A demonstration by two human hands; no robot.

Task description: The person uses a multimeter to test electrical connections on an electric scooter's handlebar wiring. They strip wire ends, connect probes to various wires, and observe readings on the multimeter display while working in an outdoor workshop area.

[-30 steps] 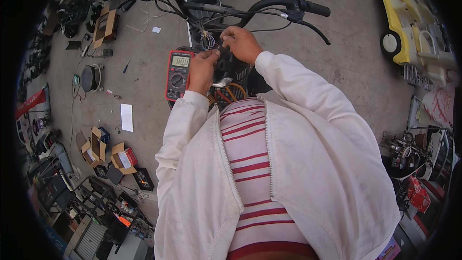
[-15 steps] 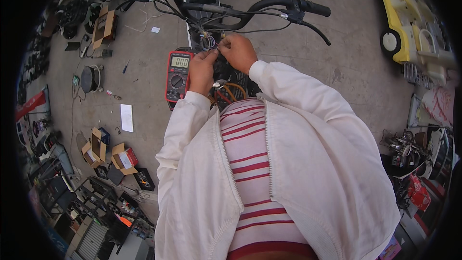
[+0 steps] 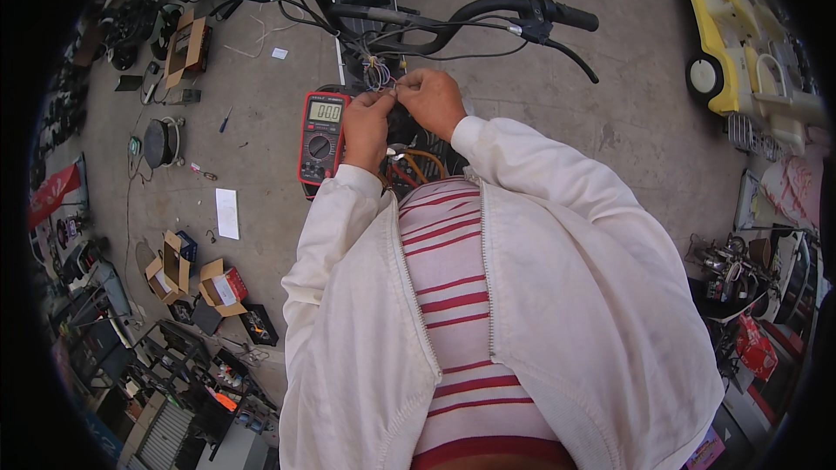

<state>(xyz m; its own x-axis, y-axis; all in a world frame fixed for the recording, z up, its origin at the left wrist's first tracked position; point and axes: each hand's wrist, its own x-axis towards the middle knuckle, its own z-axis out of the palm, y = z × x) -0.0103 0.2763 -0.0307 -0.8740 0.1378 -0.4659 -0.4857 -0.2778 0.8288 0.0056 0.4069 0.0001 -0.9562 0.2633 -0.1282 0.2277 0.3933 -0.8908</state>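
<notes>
My left hand (image 3: 367, 126) pinches thin wires just below a coiled bundle of wires (image 3: 376, 72) at the centre of a scooter's front. My right hand (image 3: 431, 104) is pinched on the same thin wires, its fingertips close to those of my left. A red-and-black digital multimeter (image 3: 320, 135) with its display lit sits directly left of my left hand. Above both hands runs the black handlebar (image 3: 461, 22) with cables and brake levers. Orange cables (image 3: 422, 164) show below, between my arms. What exactly my fingertips hold is small and partly hidden.
On the concrete floor at left lie open cartons (image 3: 174, 265), a reel (image 3: 159, 144), a screwdriver (image 3: 225, 120) and white paper (image 3: 227, 213). A yellow toy car (image 3: 740, 52) stands at upper right. Piles of vehicles and parts (image 3: 736, 270) line both sides.
My right hand has moved down and slightly left, closer to my left hand at the wires. My left hand and the multimeter are almost where they were.
</notes>
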